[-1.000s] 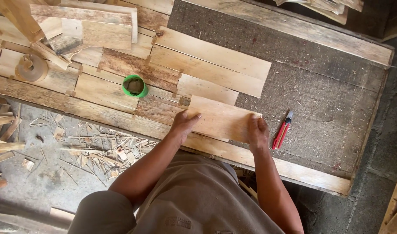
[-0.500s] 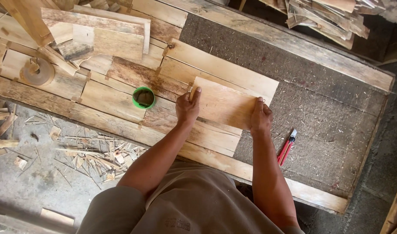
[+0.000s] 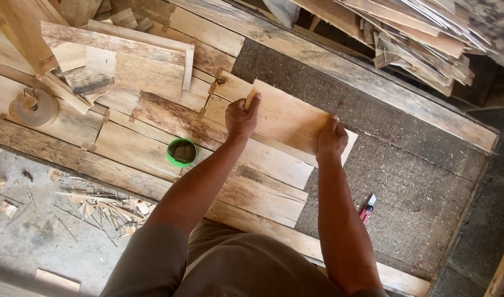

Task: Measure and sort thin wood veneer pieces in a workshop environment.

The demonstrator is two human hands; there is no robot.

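Both hands are on one thin wood sheet (image 3: 288, 122). Left hand (image 3: 241, 118) clamps its left end, thumb up over the far corner; right hand (image 3: 331, 138) grips the right end, fingers curled over the edge. End-to-end grip looks chosen to keep the flimsy sheet flat and square against its neighbours.

Sheet sits mid-table toward the far edge, tilted, overlapping the row of laid sheets (image 3: 263, 165) on the near side. Its right end reaches over the bare fibre mat (image 3: 406, 165) of the table (image 3: 373, 60).

Arms: both extended forward, elbows nearly straight, wrists low — palms pressing down rather than lifting, by the look of it.

Around it: green cup (image 3: 181, 152) on the laid sheets, left of the left forearm. Red-handled cutter (image 3: 366, 209) on the mat by the right forearm, partly hidden. Loose veneer stack (image 3: 422, 38) beyond the far right corner; offcuts on the floor (image 3: 43, 231) past the near left edge.
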